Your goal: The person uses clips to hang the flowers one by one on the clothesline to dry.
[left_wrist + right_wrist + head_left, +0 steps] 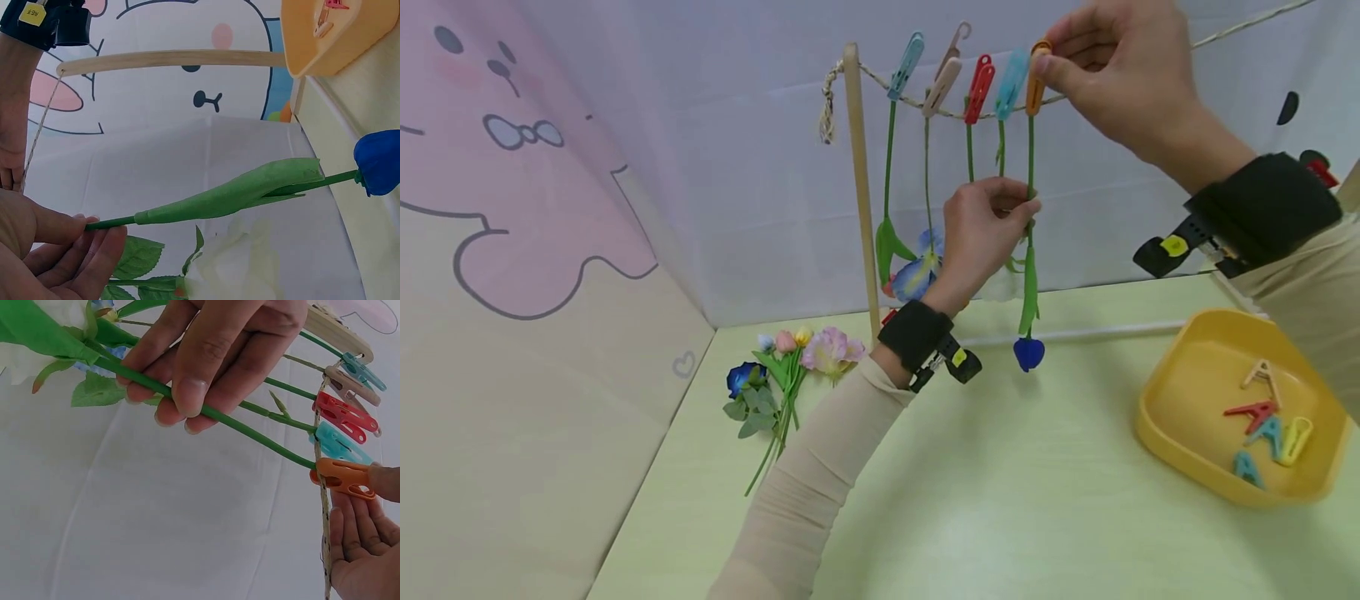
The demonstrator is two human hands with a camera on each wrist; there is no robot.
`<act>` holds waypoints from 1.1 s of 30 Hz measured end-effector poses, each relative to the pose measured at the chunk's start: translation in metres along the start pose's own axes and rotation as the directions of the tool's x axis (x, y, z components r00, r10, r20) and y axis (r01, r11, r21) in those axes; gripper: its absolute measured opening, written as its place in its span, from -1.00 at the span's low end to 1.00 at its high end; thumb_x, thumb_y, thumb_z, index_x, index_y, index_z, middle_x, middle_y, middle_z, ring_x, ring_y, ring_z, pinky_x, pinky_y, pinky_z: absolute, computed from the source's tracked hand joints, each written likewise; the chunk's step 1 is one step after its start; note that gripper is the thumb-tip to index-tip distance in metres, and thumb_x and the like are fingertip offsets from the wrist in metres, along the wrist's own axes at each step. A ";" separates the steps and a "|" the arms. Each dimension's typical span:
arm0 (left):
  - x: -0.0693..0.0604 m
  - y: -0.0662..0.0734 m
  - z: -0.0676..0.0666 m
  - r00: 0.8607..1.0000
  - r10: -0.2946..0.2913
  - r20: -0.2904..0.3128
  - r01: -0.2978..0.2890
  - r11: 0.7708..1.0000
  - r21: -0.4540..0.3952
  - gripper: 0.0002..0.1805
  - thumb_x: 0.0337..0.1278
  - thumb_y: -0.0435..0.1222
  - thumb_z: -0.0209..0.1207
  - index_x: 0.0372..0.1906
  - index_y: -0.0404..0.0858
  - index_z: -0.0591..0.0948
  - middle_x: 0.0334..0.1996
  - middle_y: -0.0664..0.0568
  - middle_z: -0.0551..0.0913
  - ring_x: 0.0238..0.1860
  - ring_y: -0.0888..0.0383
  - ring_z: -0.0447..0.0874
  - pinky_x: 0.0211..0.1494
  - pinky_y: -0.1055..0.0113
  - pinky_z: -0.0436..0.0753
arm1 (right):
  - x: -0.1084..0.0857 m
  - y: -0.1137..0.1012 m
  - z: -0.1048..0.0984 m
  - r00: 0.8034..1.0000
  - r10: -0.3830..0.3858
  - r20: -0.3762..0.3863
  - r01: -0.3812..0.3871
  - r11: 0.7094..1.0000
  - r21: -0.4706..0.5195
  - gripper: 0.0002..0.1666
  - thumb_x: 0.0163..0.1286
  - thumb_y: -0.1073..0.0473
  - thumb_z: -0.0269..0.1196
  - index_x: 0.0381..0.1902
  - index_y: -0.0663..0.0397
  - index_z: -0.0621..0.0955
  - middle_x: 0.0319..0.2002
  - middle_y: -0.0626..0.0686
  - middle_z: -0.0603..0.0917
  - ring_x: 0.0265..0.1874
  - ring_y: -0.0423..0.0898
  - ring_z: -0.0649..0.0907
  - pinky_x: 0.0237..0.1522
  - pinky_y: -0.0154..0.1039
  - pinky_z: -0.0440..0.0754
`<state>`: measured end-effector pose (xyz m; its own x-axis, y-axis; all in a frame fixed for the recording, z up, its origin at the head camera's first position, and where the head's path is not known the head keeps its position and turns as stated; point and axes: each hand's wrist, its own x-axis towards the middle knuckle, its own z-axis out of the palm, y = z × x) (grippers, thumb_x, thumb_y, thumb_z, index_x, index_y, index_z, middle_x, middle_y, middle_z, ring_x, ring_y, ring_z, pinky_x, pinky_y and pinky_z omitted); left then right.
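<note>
Head view: blue flower (1028, 354) below left hand (981, 229), stem (1031, 154) in its pinch, orange clothespin (1035, 93) in pinch of right hand (1129, 79).

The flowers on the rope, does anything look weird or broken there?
Nothing looks broken. One odd thing: the blue tulip hangs upside down, its stem at the orange clothespin on the rope; blooms usually point up. The blue iris hangs bloom-down too, so they match.

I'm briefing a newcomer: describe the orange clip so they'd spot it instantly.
In the head view, follow the rope rightward from the left wooden post. The right hand pinches the orange clip, last in line and alone in its colour.
</note>
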<state>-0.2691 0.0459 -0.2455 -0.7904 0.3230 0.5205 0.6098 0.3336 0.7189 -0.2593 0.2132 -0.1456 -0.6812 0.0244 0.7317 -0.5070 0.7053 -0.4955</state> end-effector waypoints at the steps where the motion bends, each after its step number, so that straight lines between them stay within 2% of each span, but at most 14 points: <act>1: 0.000 -0.001 0.000 1.000 0.005 -0.002 -0.005 1.000 -0.007 -0.79 0.36 -0.27 0.33 0.00 -0.26 0.75 -0.23 0.02 0.78 -0.32 0.29 0.70 -0.20 0.55 0.58 | 0.000 -0.001 0.000 1.000 -0.007 0.002 0.007 1.000 -0.010 -0.54 0.51 0.05 0.28 0.18 0.27 0.65 0.07 0.05 0.73 -0.10 -0.39 0.66 0.15 -0.50 0.55; 8: -0.003 -0.006 -0.001 1.000 0.018 0.007 -0.018 1.000 0.000 -0.80 0.36 -0.28 0.32 -0.02 -0.28 0.75 -0.24 0.00 0.78 -0.31 0.27 0.69 -0.24 0.54 0.58 | -0.005 0.000 0.001 1.000 -0.016 0.015 0.016 0.999 -0.036 -0.54 0.53 0.01 0.26 0.20 0.21 0.66 0.11 0.11 0.73 -0.08 -0.40 0.68 0.12 -0.52 0.55; 13: -0.010 -0.009 -0.003 1.000 0.026 0.008 -0.026 0.999 0.046 -0.79 0.40 -0.30 0.29 0.02 -0.27 0.75 -0.16 0.00 0.78 -0.25 0.25 0.68 -0.22 0.54 0.56 | -0.012 0.000 0.005 1.000 -0.019 0.012 0.020 0.996 -0.084 -0.50 0.55 -0.06 0.21 0.25 0.14 0.65 0.15 0.12 0.72 -0.01 -0.25 0.71 0.13 -0.51 0.55; 19: -0.022 -0.012 -0.011 0.998 0.053 -0.020 -0.052 0.998 0.025 -0.78 0.41 -0.34 0.25 0.05 -0.28 0.74 -0.10 -0.01 0.78 -0.24 0.25 0.71 -0.18 0.55 0.61 | -0.020 -0.004 0.004 0.997 -0.062 -0.055 0.053 0.988 -0.146 -0.48 0.57 -0.09 0.16 0.29 0.10 0.63 0.16 0.01 0.72 0.12 -0.05 0.70 0.19 -0.49 0.51; 22: -0.029 -0.016 -0.017 0.996 0.089 -0.031 -0.089 0.996 0.011 -0.78 0.41 -0.37 0.24 0.05 -0.31 0.73 -0.10 -0.03 0.77 -0.25 0.23 0.74 -0.14 0.55 0.63 | -0.024 -0.001 0.001 0.987 -0.127 -0.101 0.109 0.980 -0.167 -0.51 0.57 -0.05 0.16 0.26 0.12 0.65 0.13 0.04 0.74 0.10 -0.03 0.71 0.19 -0.53 0.48; 24: -0.035 -0.020 -0.021 0.993 0.110 -0.035 -0.110 0.994 -0.009 -0.80 0.40 -0.39 0.24 0.02 -0.33 0.74 -0.13 -0.05 0.78 -0.26 0.22 0.75 -0.13 0.54 0.65 | -0.030 0.002 -0.001 0.974 -0.172 -0.144 0.146 0.974 -0.174 -0.55 0.57 0.00 0.16 0.21 0.15 0.67 0.08 0.07 0.76 0.05 -0.11 0.71 0.16 -0.56 0.46; 28: -0.057 -0.033 -0.031 0.992 0.130 -0.006 -0.130 0.990 -0.048 -0.81 0.40 -0.38 0.24 0.00 -0.32 0.74 -0.16 -0.04 0.78 -0.23 0.25 0.74 -0.09 0.51 0.68 | -0.049 0.007 -0.004 0.954 -0.208 -0.215 0.177 0.972 -0.157 -0.64 0.55 0.11 0.18 0.07 0.23 0.72 -0.05 0.14 0.79 -0.11 -0.51 0.60 0.06 -0.59 0.44; 30: -0.072 -0.042 -0.038 0.989 0.146 0.004 -0.145 0.988 -0.059 -0.82 0.40 -0.37 0.26 0.00 -0.32 0.75 -0.17 -0.04 0.78 -0.22 0.24 0.75 -0.08 0.47 0.69 | -0.060 0.010 -0.007 0.955 -0.207 -0.213 0.181 0.974 -0.133 -0.68 0.53 0.16 0.18 0.02 0.27 0.73 -0.12 0.19 0.79 -0.19 -0.65 0.52 0.05 -0.58 0.41; 33: -0.096 -0.057 -0.052 0.986 0.168 0.019 -0.167 0.985 -0.054 -0.81 0.40 -0.37 0.27 0.00 -0.32 0.75 -0.15 -0.04 0.78 -0.19 0.18 0.77 -0.04 0.42 0.70 | -0.080 0.016 -0.012 0.970 -0.182 -0.162 0.162 0.979 -0.126 -0.69 0.52 0.20 0.16 -0.02 0.31 0.73 -0.18 0.21 0.78 -0.23 -0.70 0.47 0.09 -0.56 0.37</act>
<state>-0.2313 -0.0499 -0.3129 -0.6756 0.3910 0.6251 0.7289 0.2265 0.6461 -0.2066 0.2312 -0.2058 -0.4829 0.0105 0.8756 -0.5398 0.7837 -0.3072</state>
